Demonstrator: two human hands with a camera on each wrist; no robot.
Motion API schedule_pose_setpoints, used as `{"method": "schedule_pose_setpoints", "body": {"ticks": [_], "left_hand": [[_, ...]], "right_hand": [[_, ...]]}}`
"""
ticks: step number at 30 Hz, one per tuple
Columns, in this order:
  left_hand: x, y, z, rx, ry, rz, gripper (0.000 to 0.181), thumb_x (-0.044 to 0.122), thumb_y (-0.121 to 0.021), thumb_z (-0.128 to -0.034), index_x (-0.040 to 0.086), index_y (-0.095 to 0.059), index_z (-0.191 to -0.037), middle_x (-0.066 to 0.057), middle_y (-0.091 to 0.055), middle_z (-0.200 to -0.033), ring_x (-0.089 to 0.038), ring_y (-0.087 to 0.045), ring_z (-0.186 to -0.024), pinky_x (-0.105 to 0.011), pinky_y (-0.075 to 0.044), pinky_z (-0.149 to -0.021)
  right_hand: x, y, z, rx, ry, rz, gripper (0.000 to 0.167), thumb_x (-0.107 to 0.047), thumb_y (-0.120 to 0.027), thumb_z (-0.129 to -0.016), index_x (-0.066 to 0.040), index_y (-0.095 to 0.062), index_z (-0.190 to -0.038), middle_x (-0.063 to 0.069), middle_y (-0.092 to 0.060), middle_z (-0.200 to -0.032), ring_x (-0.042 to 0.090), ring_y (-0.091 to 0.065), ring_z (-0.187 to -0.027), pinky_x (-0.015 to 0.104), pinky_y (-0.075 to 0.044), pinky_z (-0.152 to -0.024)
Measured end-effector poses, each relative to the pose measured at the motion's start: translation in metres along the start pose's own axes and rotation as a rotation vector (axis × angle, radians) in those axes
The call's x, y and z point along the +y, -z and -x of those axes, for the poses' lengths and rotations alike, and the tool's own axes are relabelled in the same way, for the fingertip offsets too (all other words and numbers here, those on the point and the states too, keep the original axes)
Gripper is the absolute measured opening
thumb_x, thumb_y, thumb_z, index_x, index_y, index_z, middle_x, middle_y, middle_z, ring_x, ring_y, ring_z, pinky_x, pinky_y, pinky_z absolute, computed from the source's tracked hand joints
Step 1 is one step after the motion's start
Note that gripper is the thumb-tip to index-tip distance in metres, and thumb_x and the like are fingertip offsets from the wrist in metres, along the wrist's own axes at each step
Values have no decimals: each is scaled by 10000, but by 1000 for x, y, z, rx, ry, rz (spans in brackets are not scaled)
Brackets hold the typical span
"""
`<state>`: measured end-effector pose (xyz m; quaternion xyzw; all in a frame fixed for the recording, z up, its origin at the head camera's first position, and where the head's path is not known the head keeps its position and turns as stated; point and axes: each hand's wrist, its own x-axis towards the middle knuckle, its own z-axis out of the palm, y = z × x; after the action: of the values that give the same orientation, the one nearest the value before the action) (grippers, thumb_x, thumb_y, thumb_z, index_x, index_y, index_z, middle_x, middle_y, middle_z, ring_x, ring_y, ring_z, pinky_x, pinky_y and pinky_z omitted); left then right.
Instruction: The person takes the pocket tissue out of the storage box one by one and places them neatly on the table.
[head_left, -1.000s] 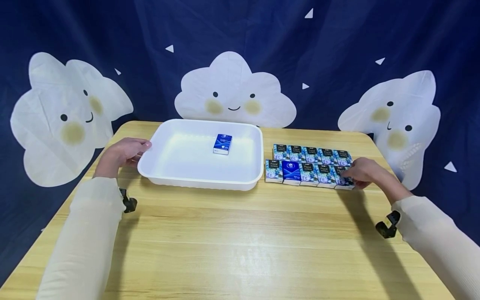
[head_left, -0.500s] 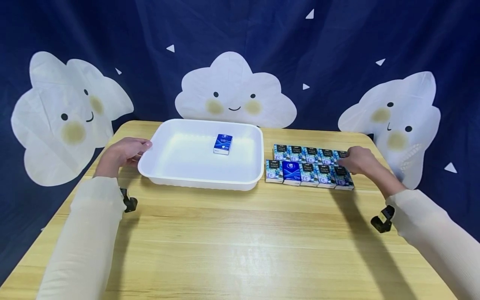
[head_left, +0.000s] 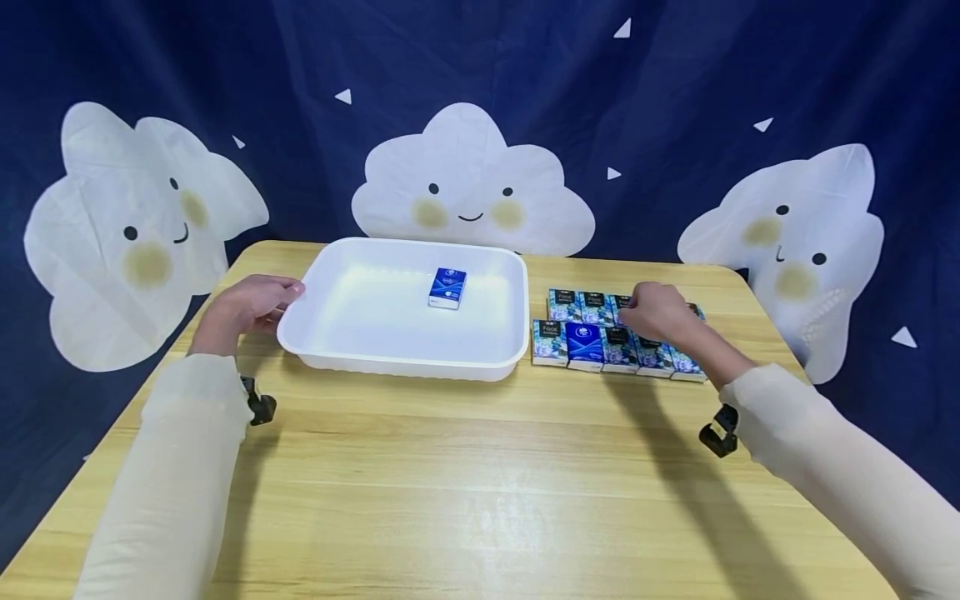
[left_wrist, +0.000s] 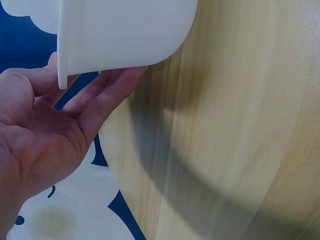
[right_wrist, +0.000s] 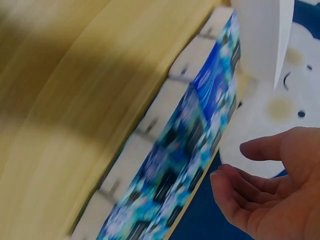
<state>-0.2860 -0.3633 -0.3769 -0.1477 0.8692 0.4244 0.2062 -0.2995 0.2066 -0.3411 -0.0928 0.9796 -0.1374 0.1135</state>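
My left hand [head_left: 251, 302] holds the left rim of a white plastic tray [head_left: 397, 364], thumb on the edge and fingers beneath it, as the left wrist view shows. Inside the tray lies one dark blue pocket tissue pack [head_left: 447, 287]. To its right, two tight rows of floral pocket tissue packs [head_left: 550, 342] lie on the table, with one blue pack [head_left: 583, 343] in the front row. Over the back row is my right hand [head_left: 660, 312], hiding some packs. In the right wrist view its fingers are loosely bent, apart from the thumb, with nothing between them.
A pale wooden table [head_left: 450, 483] carries everything. Behind it hangs a dark blue curtain [head_left: 300, 50] with smiling white clouds. The tray's right wall stands close to the left end of the pack rows.
My right hand has moved from the front row's right end to the back row, then left along it. My left hand stays at the tray rim. The blue pack in the tray has not moved.
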Motion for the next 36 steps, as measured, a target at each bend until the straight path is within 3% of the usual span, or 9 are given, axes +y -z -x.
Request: {"method": "schedule_pose_setpoints", "body": {"ticks": [4,9,11,14,20,25,36], "left_hand": [[0,-1,0,2,3,2,573,353,-321,-1117,46,-267,-1597,-235,-393,-1506,-293,-535,-1172,-277,-530,-812],[0,-1,-1,4,4,8,577,356,-324,-1115,49,-262,-1600,-233,-393,-1508,-295,-533,-1178,-271,-531,-806],[1,-1,-1,6,6,12,574,353,-327,-1115,53,-265,-1600,-228,-396,-1503,-288,-537,-1167,-269,-532,-800],[1,-1,-1,9,5,7,574,352,-328,-1115,51,-265,-1599,-228,-398,-1499,-277,-543,-1146,-271,-531,-797],[1,-2,-1,19,14,9,578,358,-331,-1115,60,-256,-1605,-225,-401,-1493,-284,-535,-1151,-285,-529,-810],[1,-1,-2,16,17,3,585,367,-331,-1114,62,-250,-1606,-226,-397,-1493,-298,-524,-1166,-286,-525,-813],[1,0,-2,7,15,-13,598,381,-333,-1111,55,-250,-1605,-239,-387,-1511,-321,-518,-1204,-272,-530,-802]], "right_hand": [[-21,-6,-6,45,45,-21,369,-136,-523,-969,-142,-377,-630,-47,-260,-534,125,-225,-486,327,-307,-560],[-49,-12,-11,116,92,-69,105,-83,-490,-959,-10,-536,-899,89,-495,-718,206,-407,-579,372,-391,-628],[-60,-15,-12,153,119,-81,176,-74,-490,-959,46,-566,-1064,174,-587,-894,254,-506,-676,415,-465,-704],[-75,-22,-16,205,159,-94,298,-65,-508,-954,98,-567,-1196,257,-624,-1075,324,-582,-817,490,-524,-826],[-103,-37,-21,274,231,-121,344,-50,-564,-937,95,-573,-1249,272,-619,-1178,398,-600,-1017,504,-534,-893],[-121,-48,-23,269,244,-132,396,-87,-582,-954,74,-563,-1315,271,-596,-1269,409,-565,-1184,496,-533,-938],[-148,-65,-30,192,237,-67,452,-131,-630,-941,50,-541,-1345,239,-613,-1272,355,-629,-1152,454,-550,-965]]}}
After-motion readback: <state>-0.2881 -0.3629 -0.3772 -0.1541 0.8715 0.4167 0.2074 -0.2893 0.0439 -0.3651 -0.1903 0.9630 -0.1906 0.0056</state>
